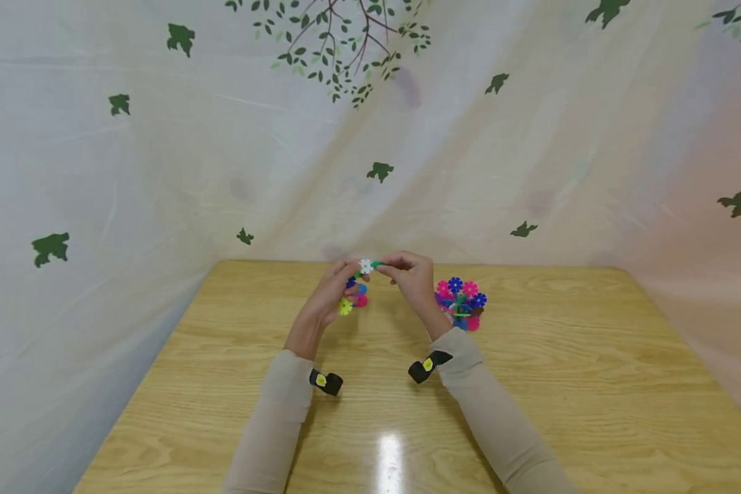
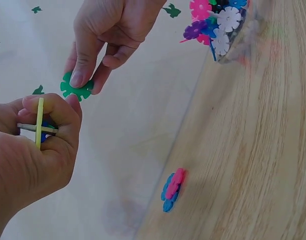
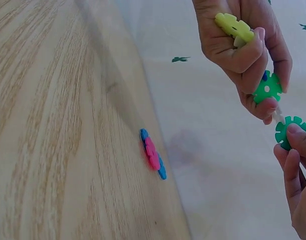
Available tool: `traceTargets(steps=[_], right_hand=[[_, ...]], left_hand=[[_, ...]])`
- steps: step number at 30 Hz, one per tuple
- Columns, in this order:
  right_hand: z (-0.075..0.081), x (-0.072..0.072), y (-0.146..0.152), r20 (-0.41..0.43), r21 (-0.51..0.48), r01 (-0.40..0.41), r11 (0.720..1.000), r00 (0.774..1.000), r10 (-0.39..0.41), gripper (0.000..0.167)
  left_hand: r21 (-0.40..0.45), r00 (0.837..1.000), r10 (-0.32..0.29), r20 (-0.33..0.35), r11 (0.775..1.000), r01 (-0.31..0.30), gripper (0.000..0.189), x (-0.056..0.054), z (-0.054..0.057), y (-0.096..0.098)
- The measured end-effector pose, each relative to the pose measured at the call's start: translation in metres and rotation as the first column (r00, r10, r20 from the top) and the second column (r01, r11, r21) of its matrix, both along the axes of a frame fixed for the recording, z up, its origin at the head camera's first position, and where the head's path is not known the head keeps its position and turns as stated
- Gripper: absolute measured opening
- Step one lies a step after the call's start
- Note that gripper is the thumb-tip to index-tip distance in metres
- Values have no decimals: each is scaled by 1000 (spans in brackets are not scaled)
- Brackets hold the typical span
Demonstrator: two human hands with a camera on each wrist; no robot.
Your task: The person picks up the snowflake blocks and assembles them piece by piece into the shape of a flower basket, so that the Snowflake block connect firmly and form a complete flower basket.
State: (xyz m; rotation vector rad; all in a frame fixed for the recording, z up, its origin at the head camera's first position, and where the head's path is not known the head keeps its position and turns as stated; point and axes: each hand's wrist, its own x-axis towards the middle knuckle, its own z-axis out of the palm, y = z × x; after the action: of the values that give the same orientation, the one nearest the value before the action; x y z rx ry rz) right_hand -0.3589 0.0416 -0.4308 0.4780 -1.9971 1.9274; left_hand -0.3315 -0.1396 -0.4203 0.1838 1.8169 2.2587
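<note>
My left hand grips a short chain of flower-shaped plastic interlocking discs. In the right wrist view, a yellow disc stands out from its curled fingers, and a green disc with a bit of blue shows between the fingertips. A white disc sits at the chain's far end. My right hand pinches another green disc between thumb and fingers, its edge right at the white disc. The rest of the chain is hidden inside the left hand.
A pink disc and blue discs lie close together near the wooden table's back edge. Right of my right wrist stands a heap of multicoloured discs. A leaf-patterned cloth hangs behind the table.
</note>
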Motion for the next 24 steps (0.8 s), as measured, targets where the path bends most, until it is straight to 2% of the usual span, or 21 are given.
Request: traceTargets(steps=[14, 20, 24], right_hand=[[1, 3, -7, 4, -56, 56, 997, 998, -55, 14], [1, 3, -7, -3, -71, 58, 996, 998, -58, 15], [-1, 2, -5, 3, -55, 52, 997, 999, -52, 13]], left_hand=[[101, 999, -20, 38, 995, 16, 12, 3, 4, 1], [190, 997, -51, 51, 981, 41, 14, 2, 3, 1], [161, 998, -33, 59, 987, 23, 14, -1, 0, 4]])
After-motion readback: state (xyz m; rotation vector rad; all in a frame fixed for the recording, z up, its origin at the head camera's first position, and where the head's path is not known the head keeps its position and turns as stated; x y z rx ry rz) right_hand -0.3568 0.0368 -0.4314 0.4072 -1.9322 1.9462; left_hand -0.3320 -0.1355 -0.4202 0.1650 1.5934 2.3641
